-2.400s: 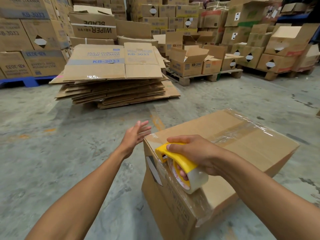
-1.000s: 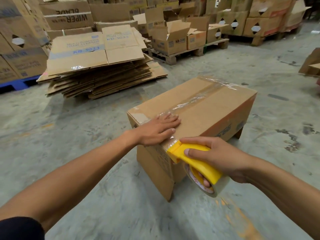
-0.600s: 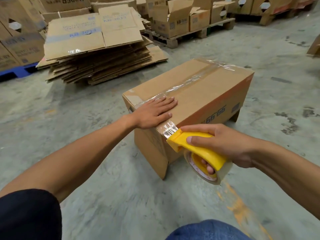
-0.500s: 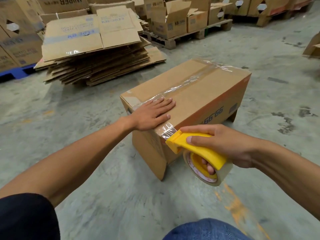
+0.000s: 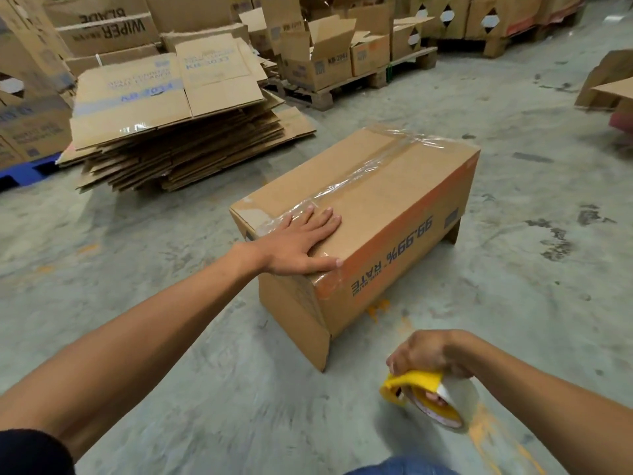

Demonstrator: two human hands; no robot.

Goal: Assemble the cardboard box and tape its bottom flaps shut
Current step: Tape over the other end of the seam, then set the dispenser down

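A brown cardboard box point(image 5: 383, 200) stands upside down on the concrete floor, its printed side reading "99.99% RATE" inverted. Clear tape point(image 5: 359, 173) runs along the seam of its upward-facing flaps and down the near end. My left hand point(image 5: 301, 241) lies flat, fingers spread, on the near end of that taped face, pressing the tape. My right hand point(image 5: 431, 354) is low at the front right, apart from the box, gripping a yellow tape dispenser point(image 5: 421, 395) with a roll of clear tape on it.
A stack of flattened cartons point(image 5: 171, 132) lies on the floor behind the box to the left. Wooden pallets with open boxes point(image 5: 329, 63) stand at the back. Another carton point(image 5: 609, 84) sits at the right edge. Stacked boxes line the left wall point(image 5: 30, 97).
My right hand has pulled the dispenser off the box's near corner, down and toward me; the tape is cut free. My left hand stays flat on the taped end.
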